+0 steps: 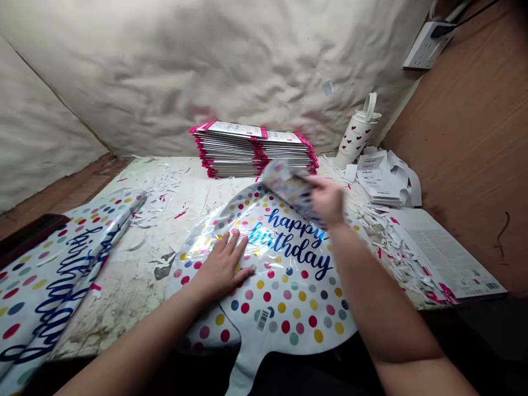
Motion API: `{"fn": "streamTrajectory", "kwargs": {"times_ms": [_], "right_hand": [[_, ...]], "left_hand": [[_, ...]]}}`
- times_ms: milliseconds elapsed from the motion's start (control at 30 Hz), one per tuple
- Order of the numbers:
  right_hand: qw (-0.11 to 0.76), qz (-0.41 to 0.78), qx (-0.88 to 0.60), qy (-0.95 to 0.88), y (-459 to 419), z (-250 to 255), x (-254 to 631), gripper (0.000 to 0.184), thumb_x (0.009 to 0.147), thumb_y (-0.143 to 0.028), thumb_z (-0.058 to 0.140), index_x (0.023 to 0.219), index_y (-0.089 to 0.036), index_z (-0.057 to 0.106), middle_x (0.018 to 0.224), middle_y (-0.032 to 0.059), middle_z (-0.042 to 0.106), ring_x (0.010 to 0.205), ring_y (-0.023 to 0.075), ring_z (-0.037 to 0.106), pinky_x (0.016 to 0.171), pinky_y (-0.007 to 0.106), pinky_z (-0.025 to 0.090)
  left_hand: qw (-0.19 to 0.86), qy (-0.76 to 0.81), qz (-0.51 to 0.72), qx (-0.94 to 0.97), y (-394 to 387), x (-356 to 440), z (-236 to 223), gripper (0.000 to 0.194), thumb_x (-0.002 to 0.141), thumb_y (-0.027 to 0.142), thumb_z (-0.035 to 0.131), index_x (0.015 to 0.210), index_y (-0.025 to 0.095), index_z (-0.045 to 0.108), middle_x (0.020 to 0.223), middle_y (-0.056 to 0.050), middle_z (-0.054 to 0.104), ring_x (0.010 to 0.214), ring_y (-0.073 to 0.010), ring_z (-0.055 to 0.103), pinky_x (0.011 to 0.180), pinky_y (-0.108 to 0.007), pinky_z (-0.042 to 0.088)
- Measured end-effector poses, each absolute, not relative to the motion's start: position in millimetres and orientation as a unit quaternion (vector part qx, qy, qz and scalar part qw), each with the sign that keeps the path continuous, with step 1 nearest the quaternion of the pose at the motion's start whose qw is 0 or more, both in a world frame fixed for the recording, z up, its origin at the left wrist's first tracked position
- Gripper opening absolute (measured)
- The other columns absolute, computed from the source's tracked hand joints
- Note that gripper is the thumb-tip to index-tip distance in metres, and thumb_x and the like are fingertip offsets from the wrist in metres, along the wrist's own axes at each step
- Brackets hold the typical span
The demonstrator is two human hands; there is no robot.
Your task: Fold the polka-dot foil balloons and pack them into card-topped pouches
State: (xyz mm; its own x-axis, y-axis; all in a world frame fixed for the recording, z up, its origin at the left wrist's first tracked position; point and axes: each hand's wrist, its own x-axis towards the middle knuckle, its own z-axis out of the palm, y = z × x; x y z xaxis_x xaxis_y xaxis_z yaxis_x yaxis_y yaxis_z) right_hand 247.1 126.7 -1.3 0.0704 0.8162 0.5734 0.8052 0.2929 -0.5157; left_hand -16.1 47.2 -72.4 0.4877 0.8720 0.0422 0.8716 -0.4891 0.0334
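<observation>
The dotted balloon (280, 300) is laid at the table's (103, 308) near edge, pressed by the spread left hand (226, 264); a blurred folded piece (289, 187) is pinched in the right hand (329, 202).

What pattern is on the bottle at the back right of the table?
Small dark red hearts on white; the head view shows it.

The single view looks from the person's head, forward and down over the surface (109, 291). The left hand (225, 264) and right hand (328, 202) appear close, around the middle of the frame, while the pale wall covering (165, 66) spans the top, farther off, facing the camera.
</observation>
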Motion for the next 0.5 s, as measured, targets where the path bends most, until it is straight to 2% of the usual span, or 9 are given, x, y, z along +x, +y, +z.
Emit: {"fn": "streamTrajectory", "kwargs": {"times_ms": [67,100,200,233,333,400,500], "right_hand": [[0.498,-0.074,-0.632,-0.59,123.0,31.6,304.8,0.035,0.089,-0.024,0.036,0.102,-0.003,0.061,0.095,0.0143,0.066,0.086,0.0199,0.059,0.075,0.032,0.045],[0.52,-0.103,-0.635,-0.562,116.7,44.1,326.1,0.037,0.089,-0.029,0.04,0.1,-0.002,0.062,0.091,0.0145,0.067,0.085,0.0207,0.06,0.075,0.033,0.046],[0.553,-0.183,-0.559,-0.59,82.0,54.8,349.1,0.025,0.082,-0.024,0.054,0.099,-0.011,0.067,0.089,0.008,0.07,0.08,0.0181,0.064,0.071,0.028,0.049],[0.542,-0.19,-0.517,-0.635,67.3,48.8,344.9,0.024,0.08,-0.019,0.057,0.102,-0.015,0.067,0.092,0.0059,0.07,0.082,0.0173,0.065,0.072,0.027,0.05],[0.464,-0.139,-0.381,-0.787,24.3,10.2,316.2,0.044,0.076,-0.008,0.059,0.118,-0.023,0.058,0.107,0.0042,0.066,0.094,0.0185,0.064,0.08,0.03,0.054],[0.405,-0.071,-0.324,-0.852,1.6,-23.0,296.8,0.05,0.076,-0.005,0.055,0.123,-0.021,0.053,0.114,0.0077,0.063,0.104,0.0215,0.059,0.088,0.036,0.052],[0.305,0.097,-0.334,-0.886,-17.7,-62.9,281.5,0.041,0.076,-0.005,0.049,0.115,-0.011,0.06,0.114,0.0151,0.061,0.109,0.0275,0.055,0.092,0.042,0.049]], "left_hand": [[0.033,0.532,0.003,0.846,51.9,-20.1,-78.2,0.081,0.078,0.068,0.036,0.139,0.015,0.029,0.145,-0.016,0.024,0.132,-0.0371,0.018,0.103,-0.049,0.025],[0.044,0.539,-0.001,0.841,55.1,-21.5,-77.7,0.082,0.077,0.069,0.037,0.139,0.015,0.029,0.145,-0.016,0.023,0.133,-0.0371,0.017,0.104,-0.049,0.024],[0.087,0.549,0.029,0.831,62.7,-20.7,-65.2,0.075,0.079,0.064,0.038,0.134,0.014,0.039,0.141,-0.015,0.032,0.13,-0.0357,0.025,0.103,-0.049,0.026],[0.112,0.552,0.058,0.824,63.5,-19.0,-58.9,0.067,0.081,0.061,0.038,0.13,0.015,0.045,0.137,-0.014,0.039,0.127,-0.0338,0.032,0.102,-0.047,0.029],[0.214,0.575,0.195,0.765,59.1,-12.4,-41.0,0.046,0.087,0.052,0.034,0.108,0.02,0.059,0.112,-0.007,0.061,0.105,-0.0244,0.055,0.089,-0.036,0.044],[0.273,0.591,0.275,0.707,51.9,-8.2,-34.0,0.04,0.087,0.05,0.036,0.095,0.021,0.062,0.096,-0.004,0.066,0.09,-0.0204,0.061,0.079,-0.031,0.048],[0.299,0.607,0.313,0.666,40.6,-2.3,-31.5,0.036,0.084,0.05,0.042,0.087,0.021,0.062,0.089,-0.002,0.066,0.082,-0.0189,0.062,0.075,-0.029,0.048]]}}
